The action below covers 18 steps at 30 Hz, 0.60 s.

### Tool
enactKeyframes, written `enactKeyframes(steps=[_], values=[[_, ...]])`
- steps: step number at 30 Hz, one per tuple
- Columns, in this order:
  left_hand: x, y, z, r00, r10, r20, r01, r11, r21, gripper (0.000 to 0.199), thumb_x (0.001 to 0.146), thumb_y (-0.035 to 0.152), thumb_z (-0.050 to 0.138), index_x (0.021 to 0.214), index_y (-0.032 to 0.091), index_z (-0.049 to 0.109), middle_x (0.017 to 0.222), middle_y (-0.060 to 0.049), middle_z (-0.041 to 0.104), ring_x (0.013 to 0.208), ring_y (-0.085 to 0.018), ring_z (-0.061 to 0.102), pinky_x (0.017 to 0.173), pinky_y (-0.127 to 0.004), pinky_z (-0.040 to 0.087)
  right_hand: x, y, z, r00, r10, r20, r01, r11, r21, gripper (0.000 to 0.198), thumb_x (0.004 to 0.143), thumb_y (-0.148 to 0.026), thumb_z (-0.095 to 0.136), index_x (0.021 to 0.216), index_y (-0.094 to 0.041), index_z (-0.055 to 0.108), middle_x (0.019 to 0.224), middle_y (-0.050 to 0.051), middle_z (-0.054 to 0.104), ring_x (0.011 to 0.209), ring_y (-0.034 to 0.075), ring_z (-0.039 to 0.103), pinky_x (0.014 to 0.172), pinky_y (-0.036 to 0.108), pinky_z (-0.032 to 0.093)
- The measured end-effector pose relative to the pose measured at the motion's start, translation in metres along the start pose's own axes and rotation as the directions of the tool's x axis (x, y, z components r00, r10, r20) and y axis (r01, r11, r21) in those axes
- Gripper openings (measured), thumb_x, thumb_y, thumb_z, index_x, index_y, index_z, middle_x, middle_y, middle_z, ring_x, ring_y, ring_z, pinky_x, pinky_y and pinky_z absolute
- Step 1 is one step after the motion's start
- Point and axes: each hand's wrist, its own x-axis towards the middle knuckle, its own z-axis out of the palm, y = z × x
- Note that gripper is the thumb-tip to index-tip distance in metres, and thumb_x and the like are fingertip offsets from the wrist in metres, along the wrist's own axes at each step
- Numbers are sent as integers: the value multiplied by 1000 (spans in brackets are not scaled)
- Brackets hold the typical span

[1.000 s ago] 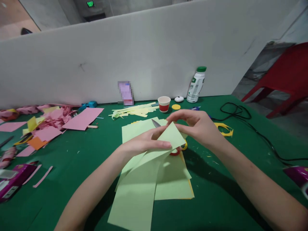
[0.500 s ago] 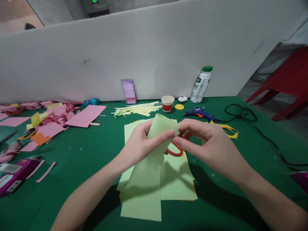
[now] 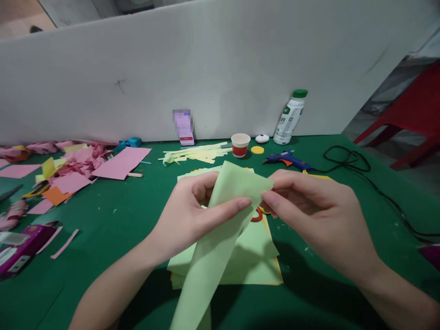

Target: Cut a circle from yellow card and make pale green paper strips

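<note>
A pale green sheet of paper (image 3: 209, 266), partly curled and folded over at its top, is held up in front of me. My left hand (image 3: 202, 206) grips its upper part, thumb across the front and the other fingers behind. At the sheet's right corner, my right hand (image 3: 309, 211) pinches the paper between thumb and fingertips. Below lies a stack of green sheets (image 3: 254, 270) with yellow edges showing. Red-handled scissors (image 3: 256, 215) rest on the stack, mostly hidden by the held sheet.
Along the back are cut paper strips (image 3: 202, 153), a paper cup (image 3: 240, 145), a phone (image 3: 184, 127) and a leaning bottle (image 3: 290, 117). A glue gun (image 3: 287, 159) with a black cable (image 3: 381, 195) lies right. Pink paper (image 3: 122, 163) and a purple device (image 3: 24, 250) are left.
My right hand has moved right, pulling the sheet's corner outward. The sheet's lower end has swung left and nearer to me, and it now covers more of the scissors.
</note>
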Motion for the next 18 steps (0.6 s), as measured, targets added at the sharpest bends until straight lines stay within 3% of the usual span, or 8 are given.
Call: enactKeyframes(steps=[3, 8, 14, 18], values=[[0, 0, 1, 1000, 28, -1, -28, 999, 26, 5, 72, 21, 66, 76, 17, 65, 67, 4, 67, 60, -9, 62, 50, -13, 48, -1, -2, 1, 998, -44, -38, 43, 999, -32, 15, 77, -13, 54, 65, -22, 52, 56, -4, 53, 49, 8, 48, 42, 20, 39], [-2, -4, 0, 993, 111, -30, -110, 992, 60, 6, 74, 22, 65, 79, 21, 66, 73, 5, 67, 64, -8, 60, 51, -12, 47, -1, -4, 0, 999, -15, -32, 15, 1000, 12, 17, 76, -13, 53, 63, -22, 53, 52, -4, 55, 46, 9, 51, 40, 21, 41], [-2, 1, 1, 999, 51, -14, -50, 992, 113, 7, 72, 25, 65, 75, 18, 66, 71, 2, 66, 62, -11, 60, 50, -16, 47, -3, -6, -2, 1000, 13, -4, -13, 1000, -4, 17, 77, -14, 51, 63, -23, 52, 52, -4, 56, 45, 10, 52, 39, 22, 41], [-3, -1, 2, 995, 86, -49, -80, 990, 116, 8, 71, 27, 66, 73, 19, 66, 69, 2, 66, 61, -12, 60, 46, -16, 44, -3, -8, -2, 1000, -5, -2, 5, 1000, -8, 19, 77, -12, 50, 62, -23, 53, 52, -4, 56, 46, 10, 52, 40, 23, 40]])
